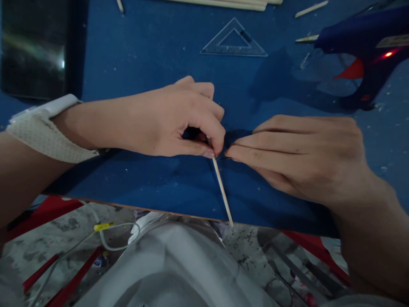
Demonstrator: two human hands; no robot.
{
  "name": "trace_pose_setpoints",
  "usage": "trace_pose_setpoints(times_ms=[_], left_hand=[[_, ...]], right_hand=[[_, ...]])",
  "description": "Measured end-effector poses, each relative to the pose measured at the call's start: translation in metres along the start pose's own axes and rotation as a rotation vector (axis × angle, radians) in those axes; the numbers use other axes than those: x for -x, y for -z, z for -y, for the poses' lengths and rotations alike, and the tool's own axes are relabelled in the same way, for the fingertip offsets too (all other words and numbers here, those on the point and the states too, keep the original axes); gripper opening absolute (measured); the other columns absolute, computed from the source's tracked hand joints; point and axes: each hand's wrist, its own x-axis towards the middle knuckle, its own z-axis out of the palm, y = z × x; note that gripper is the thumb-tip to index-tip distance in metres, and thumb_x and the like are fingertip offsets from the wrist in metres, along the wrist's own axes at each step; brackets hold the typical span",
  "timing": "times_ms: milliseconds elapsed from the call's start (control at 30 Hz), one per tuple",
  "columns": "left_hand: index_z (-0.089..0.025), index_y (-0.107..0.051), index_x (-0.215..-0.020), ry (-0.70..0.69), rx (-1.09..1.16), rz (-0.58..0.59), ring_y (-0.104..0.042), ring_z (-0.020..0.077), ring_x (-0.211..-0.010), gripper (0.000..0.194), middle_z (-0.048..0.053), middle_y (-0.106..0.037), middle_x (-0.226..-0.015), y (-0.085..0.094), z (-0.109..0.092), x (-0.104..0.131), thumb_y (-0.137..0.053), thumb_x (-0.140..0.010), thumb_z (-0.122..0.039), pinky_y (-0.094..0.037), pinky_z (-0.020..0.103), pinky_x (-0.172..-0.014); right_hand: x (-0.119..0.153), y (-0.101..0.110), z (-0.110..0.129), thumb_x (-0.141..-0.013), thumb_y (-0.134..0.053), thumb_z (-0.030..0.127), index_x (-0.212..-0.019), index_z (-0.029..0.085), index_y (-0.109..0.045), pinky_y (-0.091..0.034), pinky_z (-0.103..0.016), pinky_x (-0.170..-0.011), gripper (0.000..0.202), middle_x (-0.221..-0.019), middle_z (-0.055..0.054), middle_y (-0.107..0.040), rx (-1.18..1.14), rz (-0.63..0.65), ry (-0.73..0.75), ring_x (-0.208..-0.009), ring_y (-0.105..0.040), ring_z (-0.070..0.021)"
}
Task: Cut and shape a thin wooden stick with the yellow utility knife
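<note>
Between its thumb and index finger, my left hand (191, 119) pinches a thin pale wooden stick (223, 192). The stick slants down toward me, its lower end at the table's front edge. Just right of it, my right hand (306, 153) has its fingers pressed together, pointing at the stick. A small dark sliver shows at the right fingertips; what they hold is too hidden to name.
A blue glue gun (377, 47) with a red trigger and lit red light lies at the upper right. Beyond my hands are a clear set square (234, 50), several wooden sticks (230, 4) and a short stick piece (311, 8). A dark phone-like slab (33, 47) lies upper left.
</note>
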Motion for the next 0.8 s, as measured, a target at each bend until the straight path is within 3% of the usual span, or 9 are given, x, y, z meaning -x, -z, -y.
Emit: trace_pose_setpoints(times_ms=[233,433,700,800], left_hand=[[-0.042,-0.098,-0.112,0.056,0.023,0.006,-0.075,0.0304,-0.121,0.041,0.004,-0.086,-0.102,-0.001,0.001,0.000,-0.067,-0.130,-0.062,-0.052,0.049,-0.122],[-0.046,-0.098,-0.110,0.070,0.037,-0.017,-0.077,0.0309,-0.122,0.031,0.002,-0.084,-0.100,-0.002,0.001,-0.001,-0.075,-0.125,-0.061,-0.055,0.048,-0.124],[-0.044,-0.098,-0.112,0.066,-0.010,-0.007,-0.074,0.0313,-0.119,0.037,0.003,-0.085,-0.099,-0.004,-0.001,-0.004,-0.069,-0.127,-0.062,-0.052,0.050,-0.121],[-0.044,-0.098,-0.111,0.064,-0.011,-0.007,-0.072,0.0323,-0.117,0.033,0.005,-0.084,-0.097,-0.004,-0.001,-0.005,-0.074,-0.125,-0.061,-0.052,0.049,-0.116]], right_hand=[[-0.002,0.001,0.002,-0.127,-0.077,0.018,-0.121,0.028,-0.092,-0.052,-0.035,-0.063,0.020,-0.107,0.011,-0.095,0.016,0.000,-0.040,-0.091,-0.085,-0.0147],[-0.005,0.002,0.002,-0.118,-0.085,0.010,-0.118,0.022,-0.094,-0.050,-0.038,-0.060,0.015,-0.103,0.005,-0.095,0.002,0.000,0.005,-0.087,-0.081,-0.0163],[-0.009,0.008,0.000,-0.124,-0.076,0.012,-0.113,0.024,-0.091,-0.049,-0.036,-0.060,0.021,-0.102,0.006,-0.094,-0.059,0.033,-0.032,-0.084,-0.078,-0.0161],[-0.011,0.011,-0.001,-0.128,-0.070,0.016,-0.110,0.026,-0.090,-0.047,-0.034,-0.061,0.029,-0.100,0.005,-0.091,-0.091,0.098,-0.071,-0.081,-0.077,-0.0155]])
